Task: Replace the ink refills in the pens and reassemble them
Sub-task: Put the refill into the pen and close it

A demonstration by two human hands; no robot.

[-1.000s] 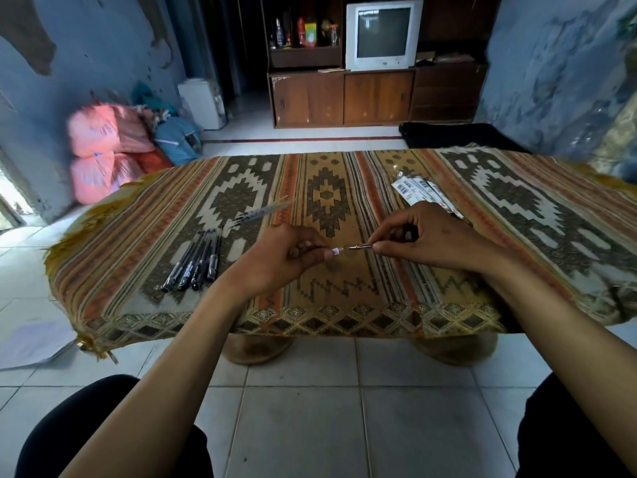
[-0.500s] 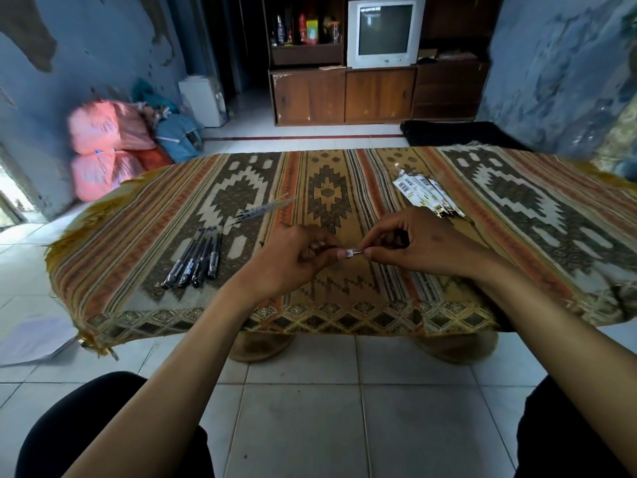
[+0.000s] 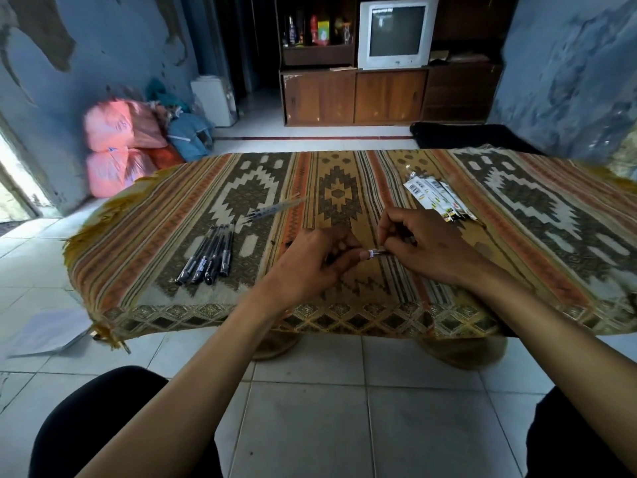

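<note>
In the middle of the frame our left hand (image 3: 312, 262) and right hand (image 3: 425, 246) meet, both pinching one pen (image 3: 374, 253). We think we are closing it up; next we likely twist it tight. More pens (image 3: 206, 258) lie to the left. Refill packs (image 3: 436, 198) sit upper right, their writing too small to read.

Dim room; daylight spills in from the doorway (image 3: 13, 188) left of the table (image 3: 344, 315). Beyond the table, walls bow outward and detail turns soft.
</note>
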